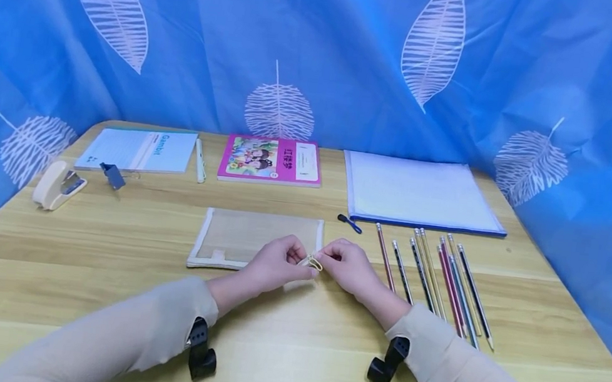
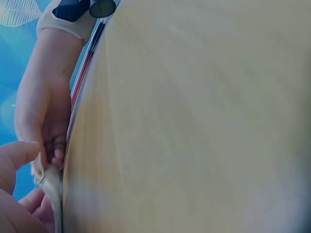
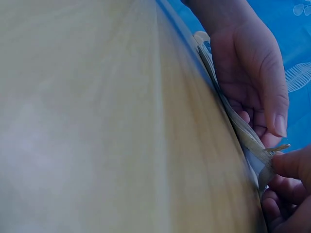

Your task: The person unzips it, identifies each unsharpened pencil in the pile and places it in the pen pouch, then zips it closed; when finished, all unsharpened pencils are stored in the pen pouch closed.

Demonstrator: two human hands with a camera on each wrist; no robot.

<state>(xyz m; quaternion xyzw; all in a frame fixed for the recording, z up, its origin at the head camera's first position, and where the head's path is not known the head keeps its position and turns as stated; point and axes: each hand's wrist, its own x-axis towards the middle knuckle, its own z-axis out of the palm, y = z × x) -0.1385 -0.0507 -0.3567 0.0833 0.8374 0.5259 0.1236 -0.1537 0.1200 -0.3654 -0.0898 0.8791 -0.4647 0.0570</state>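
A beige mesh zipper pouch [image 1: 256, 232] with white edging lies mid-table in the head view. Both hands meet at its right front corner, where a pale cord loop [image 1: 311, 263] sticks out by the zipper. My right hand [image 1: 350, 268] pinches the corner between thumb and fingers, clearest in the right wrist view beside the zipper edge [image 3: 243, 130]. My left hand [image 1: 271, 262] curls its fingers under the pouch's front edge, its thumb raised close to the loop. In the left wrist view the pouch edge [image 2: 54, 187] runs between that thumb and the fingers, partly hidden.
Several pencils [image 1: 445, 282] lie right of my right hand, partly under its forearm. Behind them are a white zipper folder [image 1: 419, 191] and a small black-and-blue loop [image 1: 349, 223]. Leftward are a pink book [image 1: 271, 160], pen [image 1: 200, 161], notebook [image 1: 137, 150], blue clip [image 1: 112, 176] and stapler [image 1: 59, 185].
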